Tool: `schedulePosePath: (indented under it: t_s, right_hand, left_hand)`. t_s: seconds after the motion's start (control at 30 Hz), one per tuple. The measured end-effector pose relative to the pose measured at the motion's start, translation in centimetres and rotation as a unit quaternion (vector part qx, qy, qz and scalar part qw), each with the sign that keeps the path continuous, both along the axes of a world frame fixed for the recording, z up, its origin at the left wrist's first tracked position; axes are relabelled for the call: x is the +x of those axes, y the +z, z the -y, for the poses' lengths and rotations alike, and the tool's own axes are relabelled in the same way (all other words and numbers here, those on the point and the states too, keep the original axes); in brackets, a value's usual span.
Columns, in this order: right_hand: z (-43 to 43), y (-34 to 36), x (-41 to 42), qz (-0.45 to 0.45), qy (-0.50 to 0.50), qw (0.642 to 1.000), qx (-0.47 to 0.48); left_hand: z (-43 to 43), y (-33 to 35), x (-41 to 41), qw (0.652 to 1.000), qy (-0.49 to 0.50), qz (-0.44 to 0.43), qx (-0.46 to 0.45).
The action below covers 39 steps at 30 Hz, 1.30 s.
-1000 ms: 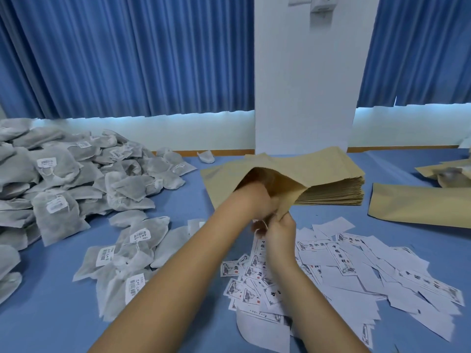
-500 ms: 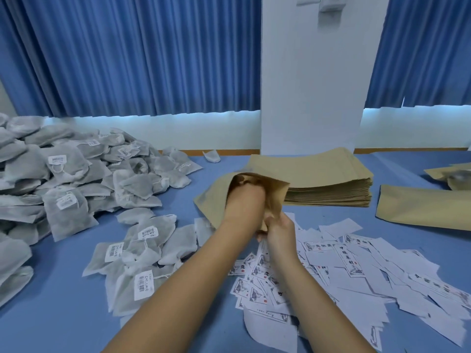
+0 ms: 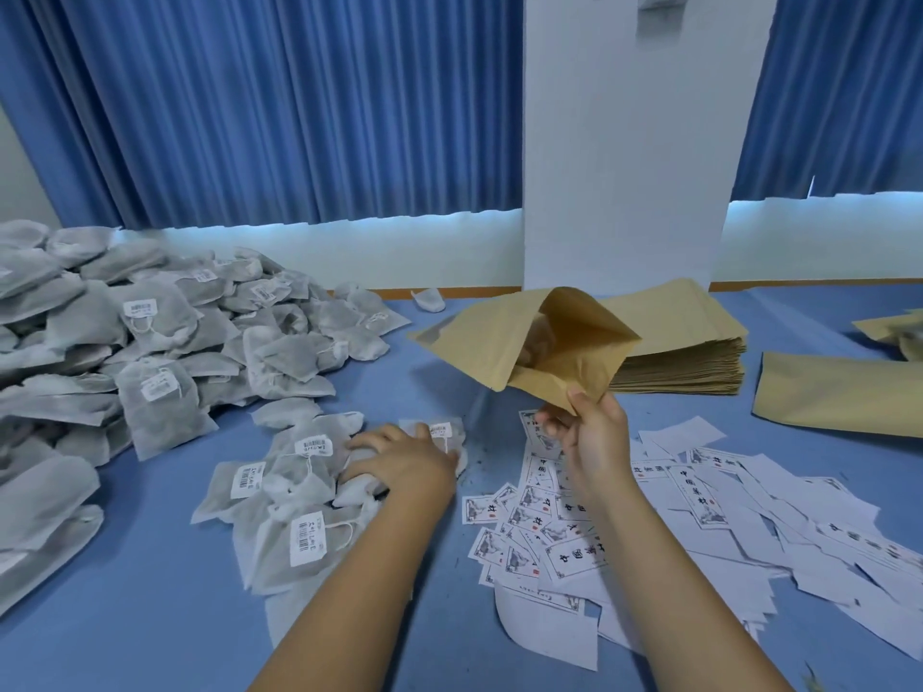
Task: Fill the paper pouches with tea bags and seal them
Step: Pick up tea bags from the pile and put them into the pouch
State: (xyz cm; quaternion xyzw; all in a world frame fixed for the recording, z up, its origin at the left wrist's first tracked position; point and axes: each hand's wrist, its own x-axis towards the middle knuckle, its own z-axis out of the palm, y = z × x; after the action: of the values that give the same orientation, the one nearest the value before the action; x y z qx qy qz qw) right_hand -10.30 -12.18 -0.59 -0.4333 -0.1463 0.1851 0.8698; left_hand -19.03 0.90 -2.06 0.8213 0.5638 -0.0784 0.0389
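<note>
Under left hand (image 3: 404, 467) lies a tea bag (image 3: 452, 437); right hand (image 3: 594, 437) pinches pouch (image 3: 499, 342).

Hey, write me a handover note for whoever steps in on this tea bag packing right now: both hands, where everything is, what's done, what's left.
Left hand: rests palm-down on the near tea bags; I cannot tell whether it grips one.
Right hand: pinches the open pouch by its mouth edge, lifted off the table.
Pouch stack lies behind it, the big tea bag heap is far left, and the labels are on the right.
Done: pouch opened. A flat pouch lies at right; I cannot tell if it is sealed.
Left: fill the held pouch, seal it, then repeat.
</note>
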Motion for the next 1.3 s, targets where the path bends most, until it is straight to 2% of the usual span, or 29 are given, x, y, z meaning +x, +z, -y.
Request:
schedulePosePath:
  t_s: [0.1,0.3,0.37,0.43,0.5,0.63,0.7,0.77,0.83,0.87,0.93,0.97,1.1,1.13,1.17,1.23,1.3]
  right_hand:
    - [0.3,-0.1,0.2,-0.003,-0.008,1.0,0.018]
    - [0.4,-0.3,0.5,0.012,-0.012,1.0,0.018]
    - [0.3,-0.2,0.5,0.013,-0.01,1.0,0.023]
    - [0.3,-0.2,0.5,0.017,-0.011,1.0,0.021]
    - [0.2,-0.2,0.4,0.032,-0.01,0.999,0.014]
    - [-0.1,-0.2,0.3,0.1,-0.014,0.995,-0.024]
    - [-0.2,-0.2,0.1,0.12,-0.013,0.992,-0.04]
    - [-0.3,-0.4,0.2,0.127,-0.013,0.991,-0.049]
    - [-0.5,-0.6,0.2,0.133,-0.014,0.989,-0.062]
    - [-0.8,-0.7,0.2,0.137,-0.017,0.988,-0.075]
    - [-0.8,-1.0,0.2,0.15,-0.026,0.983,-0.105]
    - [-0.8,-1.2,0.3,0.156,-0.028,0.981,-0.11]
    - [-0.7,-1.6,0.4,0.146,-0.023,0.981,-0.128]
    - [-0.8,-1.7,0.3,0.141,-0.015,0.982,-0.124]
    - [-0.9,-1.7,0.3,0.137,-0.013,0.983,-0.123]
    - [-1.1,-1.9,0.1,0.139,-0.019,0.982,-0.123]
    - [-1.3,-2.0,-0.2,0.152,-0.017,0.98,-0.128]
  left_hand:
    - [0.4,-0.6,1.2,0.998,-0.027,-0.008,0.053]
    - [0.1,-1.8,1.8,0.98,-0.138,0.083,0.118]
    - [-0.2,-2.3,1.7,0.98,-0.135,0.115,0.088]
    - [-0.4,-2.3,1.7,0.989,-0.086,0.108,0.046]
    - [-0.4,-1.9,2.0,0.987,-0.111,0.102,0.049]
    - [0.3,-1.3,2.3,0.943,-0.251,0.165,0.144]
    - [1.6,-0.4,2.0,0.924,-0.26,0.215,0.182]
    - [3.2,1.1,1.2,0.92,-0.241,0.244,0.192]
    - [4.5,3.0,0.2,0.936,-0.236,0.233,0.12]
    - [5.2,4.2,-0.3,0.94,-0.247,0.232,0.043]
    - [6.1,6.9,-0.8,0.914,-0.275,0.261,-0.141]
    - [6.4,8.4,-0.8,0.895,-0.283,0.282,-0.198]
    - [5.3,11.6,0.9,0.807,-0.21,0.495,-0.245]
    - [5.1,11.7,1.6,0.802,-0.197,0.516,-0.226]
    - [5.1,11.3,2.6,0.827,-0.201,0.492,-0.184]
    - [5.1,9.6,5.1,0.892,-0.214,0.386,-0.095]
    - [5.0,8.4,6.8,0.907,-0.212,0.364,-0.006]
